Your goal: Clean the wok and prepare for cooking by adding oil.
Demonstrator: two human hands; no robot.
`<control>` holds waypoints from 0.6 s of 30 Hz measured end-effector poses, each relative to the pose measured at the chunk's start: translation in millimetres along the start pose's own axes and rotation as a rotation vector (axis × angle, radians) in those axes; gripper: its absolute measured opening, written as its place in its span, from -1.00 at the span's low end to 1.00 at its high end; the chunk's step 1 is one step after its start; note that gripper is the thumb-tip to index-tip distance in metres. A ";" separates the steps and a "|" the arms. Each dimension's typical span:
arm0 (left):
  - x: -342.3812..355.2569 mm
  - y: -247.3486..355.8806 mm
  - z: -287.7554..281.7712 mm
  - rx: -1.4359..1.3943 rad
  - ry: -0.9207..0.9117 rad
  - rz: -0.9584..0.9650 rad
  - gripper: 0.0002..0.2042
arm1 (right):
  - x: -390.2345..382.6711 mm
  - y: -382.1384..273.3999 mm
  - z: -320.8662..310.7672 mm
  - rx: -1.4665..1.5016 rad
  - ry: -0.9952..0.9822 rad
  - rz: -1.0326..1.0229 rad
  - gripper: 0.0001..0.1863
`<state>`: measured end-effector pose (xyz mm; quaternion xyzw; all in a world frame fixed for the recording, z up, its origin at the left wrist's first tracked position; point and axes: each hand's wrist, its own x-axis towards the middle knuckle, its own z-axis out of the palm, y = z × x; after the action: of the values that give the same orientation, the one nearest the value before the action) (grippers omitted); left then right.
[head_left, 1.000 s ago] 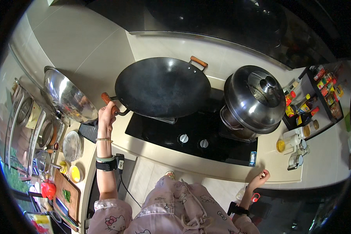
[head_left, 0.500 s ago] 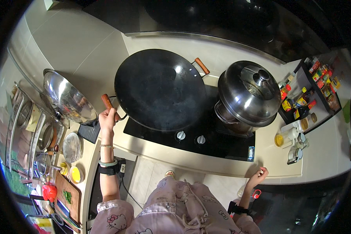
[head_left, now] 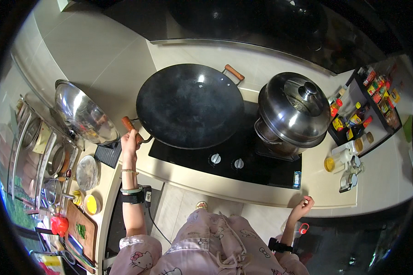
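Note:
My left hand [head_left: 131, 141] is closed around the wooden left handle of a large black wok [head_left: 190, 107]. The wok's bowl looks bare and dark, with a small bright reflection near its far side, and it sits tilted over the left part of the black cooktop [head_left: 188, 160]. Its other wooden handle [head_left: 234, 72] points to the far right, with no hand on it. My right hand [head_left: 303, 206] hangs by the counter's front edge, fingers loosely bent and nothing visible in them.
Right of the wok stands a lidded steel pot [head_left: 291, 110]. Farther right are a rack of bottles [head_left: 353, 121] and some jars [head_left: 348, 181]. On the left lean a steel bowl [head_left: 85, 112], a wrapped plate [head_left: 87, 172], a yellow-filled bowl [head_left: 92, 205] and a cutting board [head_left: 88, 220] with chopped greens.
The wok has tilted differently: its far rim is lower in view, its near rim slightly higher, and its reflection has shifted. My left hand keeps its grip; my right hand stays put.

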<state>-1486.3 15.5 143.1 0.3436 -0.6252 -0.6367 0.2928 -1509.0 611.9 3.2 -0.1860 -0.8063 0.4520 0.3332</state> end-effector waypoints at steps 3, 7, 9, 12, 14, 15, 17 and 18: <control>4.0 0.5 -7.2 -0.017 -0.018 -0.047 -0.77 | -2.9 -4.5 -0.4 0.010 -0.005 -0.022 -0.77; 3.5 4.1 -5.8 -0.061 -0.012 -0.089 -0.77 | -4.6 -6.0 -6.2 -0.027 0.014 -0.054 -0.81; 5.1 3.0 -5.0 -0.116 0.032 -0.155 -0.76 | -5.3 -8.1 -7.9 -0.022 0.008 -0.019 -0.81; 12.0 1.8 -7.4 -0.118 0.035 -0.166 -0.75 | -6.1 -6.4 -5.4 -0.023 0.003 -0.020 -0.80; 15.1 11.5 -1.7 -0.146 0.072 -0.196 -0.75 | -5.2 -8.0 -4.3 -0.004 -0.018 -0.028 -0.79; 27.7 4.3 -7.1 -0.207 0.075 -0.204 -0.75 | -6.0 -9.1 -4.3 -0.004 -0.017 -0.033 -0.79; 38.2 11.9 -12.5 -0.217 0.042 -0.216 -0.75 | -7.7 -12.6 -3.7 -0.041 -0.013 -0.058 -0.79; 43.4 17.0 -13.8 -0.216 0.038 -0.210 -0.75 | -6.2 -12.1 -3.2 -0.038 -0.014 -0.063 -0.79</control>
<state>-1501.8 -28.3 157.2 0.3855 -0.5079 -0.7209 0.2715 -1502.4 603.9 12.4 -0.1636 -0.8225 0.4272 0.3380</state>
